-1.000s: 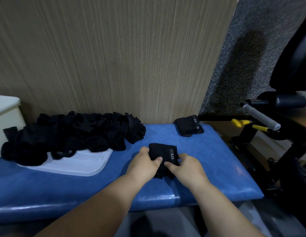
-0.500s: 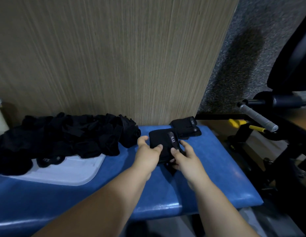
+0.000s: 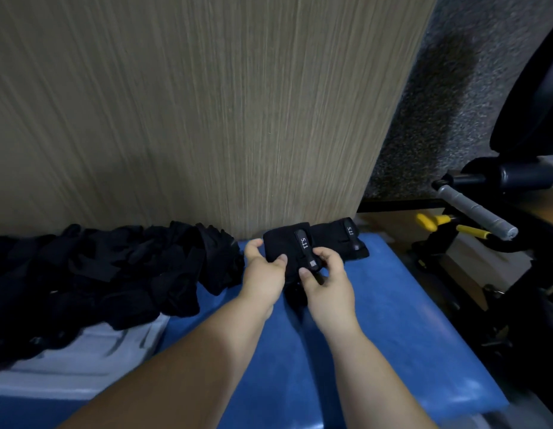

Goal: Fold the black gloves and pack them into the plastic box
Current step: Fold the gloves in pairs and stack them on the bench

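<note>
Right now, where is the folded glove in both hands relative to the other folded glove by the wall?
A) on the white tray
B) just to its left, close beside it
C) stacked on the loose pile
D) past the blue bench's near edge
B: the left hand and right hand grip the folded glove just left of the second folded glove, over the far end of the blue bench.

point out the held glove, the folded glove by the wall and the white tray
held glove (image 3: 284,241): head view, fabric left of its 5.11 strap
folded glove (image 3: 334,239): head view, middle of its top
white tray (image 3: 83,366): head view, bare front part
</note>
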